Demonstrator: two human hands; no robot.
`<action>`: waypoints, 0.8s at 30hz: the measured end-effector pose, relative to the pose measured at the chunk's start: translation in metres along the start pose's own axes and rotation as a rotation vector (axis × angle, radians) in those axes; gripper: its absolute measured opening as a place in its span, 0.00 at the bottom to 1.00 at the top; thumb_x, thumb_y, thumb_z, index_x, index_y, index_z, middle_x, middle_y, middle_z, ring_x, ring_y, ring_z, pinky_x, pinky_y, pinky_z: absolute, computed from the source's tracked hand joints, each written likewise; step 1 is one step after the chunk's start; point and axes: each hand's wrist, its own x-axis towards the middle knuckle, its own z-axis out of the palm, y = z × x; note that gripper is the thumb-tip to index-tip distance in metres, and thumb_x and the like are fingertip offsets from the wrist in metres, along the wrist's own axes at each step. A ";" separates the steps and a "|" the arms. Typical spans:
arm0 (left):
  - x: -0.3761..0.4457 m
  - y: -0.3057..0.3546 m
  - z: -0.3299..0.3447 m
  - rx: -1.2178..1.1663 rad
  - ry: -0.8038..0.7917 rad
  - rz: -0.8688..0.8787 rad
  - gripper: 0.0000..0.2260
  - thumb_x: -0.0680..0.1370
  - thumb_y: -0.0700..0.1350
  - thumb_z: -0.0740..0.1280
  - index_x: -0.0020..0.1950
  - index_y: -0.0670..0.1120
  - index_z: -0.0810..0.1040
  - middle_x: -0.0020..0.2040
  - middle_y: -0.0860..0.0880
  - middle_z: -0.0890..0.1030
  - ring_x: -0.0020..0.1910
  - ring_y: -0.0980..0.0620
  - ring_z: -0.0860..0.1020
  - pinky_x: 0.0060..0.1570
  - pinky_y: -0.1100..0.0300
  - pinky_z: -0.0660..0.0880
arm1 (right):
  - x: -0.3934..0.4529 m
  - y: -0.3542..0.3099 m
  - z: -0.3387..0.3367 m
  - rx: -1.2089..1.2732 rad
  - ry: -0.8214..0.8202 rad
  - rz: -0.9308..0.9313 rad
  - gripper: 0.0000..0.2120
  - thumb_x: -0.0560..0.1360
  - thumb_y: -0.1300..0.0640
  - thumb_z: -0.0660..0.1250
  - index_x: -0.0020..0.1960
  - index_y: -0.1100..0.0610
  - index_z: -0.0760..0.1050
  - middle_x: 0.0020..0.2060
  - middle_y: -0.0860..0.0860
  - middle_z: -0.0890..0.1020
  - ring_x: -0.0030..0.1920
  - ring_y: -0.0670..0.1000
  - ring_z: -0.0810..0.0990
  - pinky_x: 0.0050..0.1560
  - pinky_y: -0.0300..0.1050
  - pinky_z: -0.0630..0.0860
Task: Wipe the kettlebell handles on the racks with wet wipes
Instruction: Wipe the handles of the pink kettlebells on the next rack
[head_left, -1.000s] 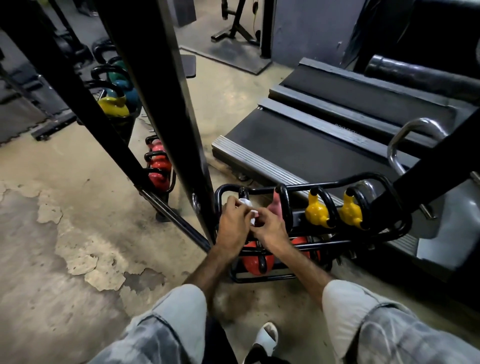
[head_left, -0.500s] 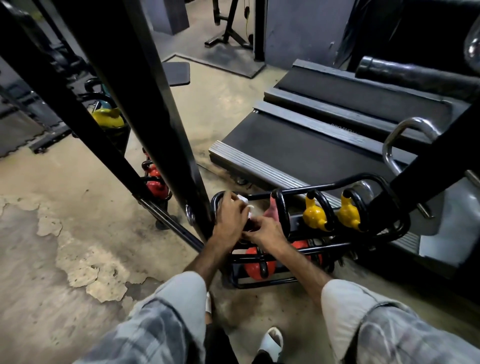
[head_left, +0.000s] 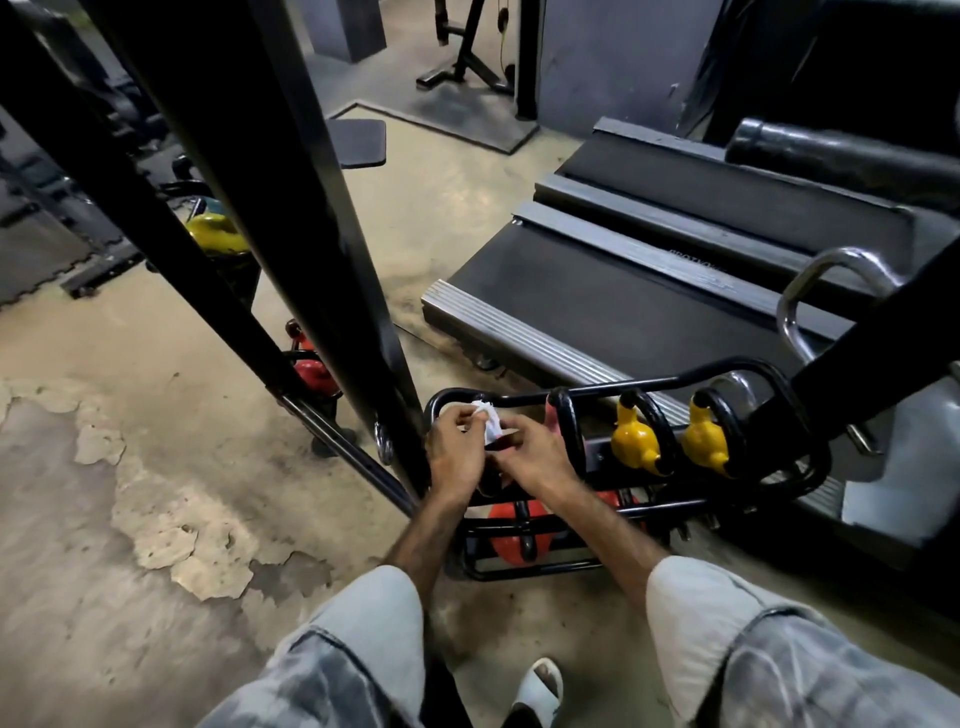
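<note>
Wipe (head_left: 491, 423) bunched between both hands (head_left: 457, 452) over rack (head_left: 675, 384).

Dim, flat indoor light leaves the black uprights (head_left: 291, 218) near-silhouettes, a soft sheen glints off the chrome handle (head_left: 831, 270), wide-angle bending bows straight lines near the edges, and fine detail looks slightly smeared.

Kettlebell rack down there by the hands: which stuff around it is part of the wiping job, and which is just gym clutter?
Part of the job:
- white wipe
- left hand
- right hand
- near rack
- yellow kettlebells
- red kettlebell

Just lying about:
- treadmill
- black frame post
- floor mat
</note>
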 end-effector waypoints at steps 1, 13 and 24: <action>-0.001 0.002 0.003 0.014 0.019 -0.083 0.06 0.77 0.46 0.65 0.48 0.45 0.79 0.45 0.48 0.83 0.47 0.48 0.80 0.49 0.58 0.75 | -0.001 -0.001 -0.001 0.003 0.002 0.004 0.24 0.66 0.59 0.77 0.60 0.51 0.77 0.42 0.51 0.86 0.35 0.48 0.85 0.39 0.51 0.84; 0.011 0.002 0.015 -0.543 -0.155 -0.596 0.16 0.79 0.49 0.60 0.51 0.38 0.81 0.38 0.41 0.82 0.31 0.45 0.80 0.31 0.59 0.75 | -0.007 -0.003 -0.002 -0.009 0.049 0.039 0.29 0.64 0.57 0.81 0.60 0.51 0.71 0.39 0.49 0.81 0.39 0.47 0.83 0.37 0.48 0.84; 0.009 0.009 0.015 -0.379 -0.153 -0.448 0.14 0.72 0.53 0.68 0.33 0.44 0.81 0.33 0.45 0.82 0.36 0.45 0.81 0.41 0.55 0.78 | -0.004 -0.005 -0.002 -0.034 0.070 0.047 0.27 0.64 0.57 0.80 0.56 0.53 0.67 0.37 0.46 0.80 0.38 0.47 0.83 0.37 0.49 0.83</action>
